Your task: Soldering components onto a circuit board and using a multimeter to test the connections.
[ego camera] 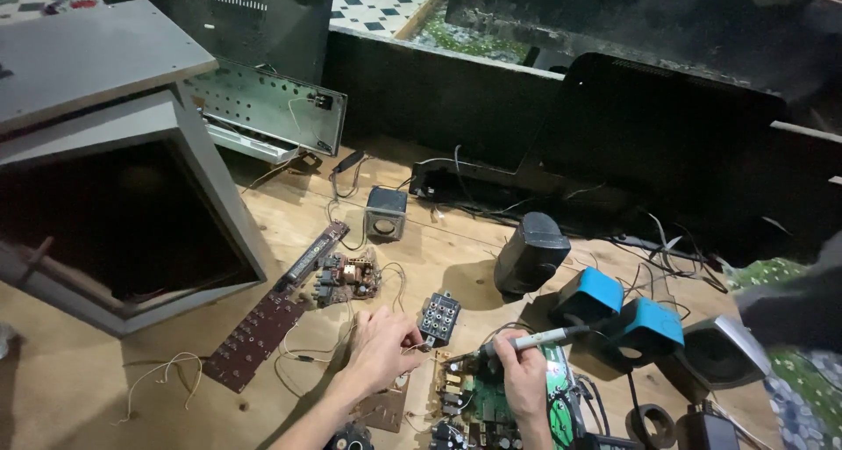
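Observation:
My right hand (522,378) grips a soldering iron (535,339) with a pale handle, its tip pointing left toward a small black connector block (439,318). My left hand (383,346) pinches thin wires right beside that block. Under both hands lies a green circuit board (478,397) crowded with parts. A brown board (382,410) lies below my left wrist.
A large grey open cabinet (114,196) stands at left. On the wooden table (79,380) lie a long brown circuit strip (276,318), a small cube speaker (386,213), a black speaker (529,253), two blue speakers (618,314), loose wires and a metal chassis (263,108).

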